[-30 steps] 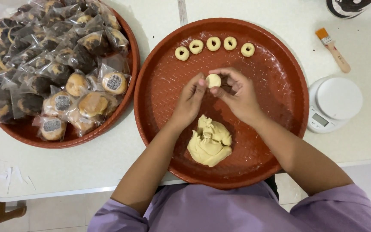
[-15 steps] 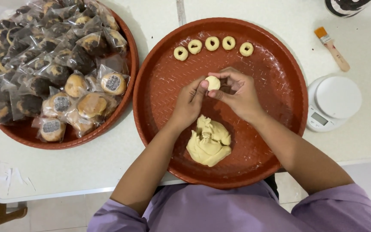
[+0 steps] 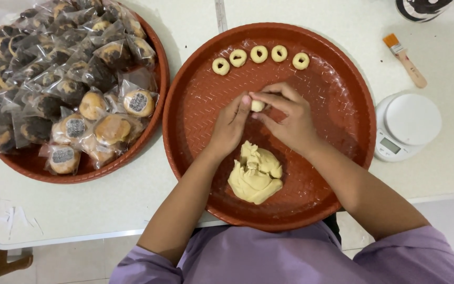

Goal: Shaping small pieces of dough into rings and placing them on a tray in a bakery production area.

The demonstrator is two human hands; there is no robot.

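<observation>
Both hands meet over the middle of the round red tray (image 3: 342, 68), the left hand (image 3: 230, 126) and right hand (image 3: 285, 118) pinching 1 small dough ball (image 3: 257, 105) between their fingertips. It looks soft, light and easily dented, best held lightly around its sides. The dough lump (image 3: 256, 173) lies just below, 5 dough rings (image 3: 259, 54) line the far rim, and bare tray flanks the hands.

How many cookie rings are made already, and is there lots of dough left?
Five dough rings sit done in a row at the far side of the red tray. Both the left hand and right hand pinch a small dough piece. A big dough lump remains unshaped.
</observation>
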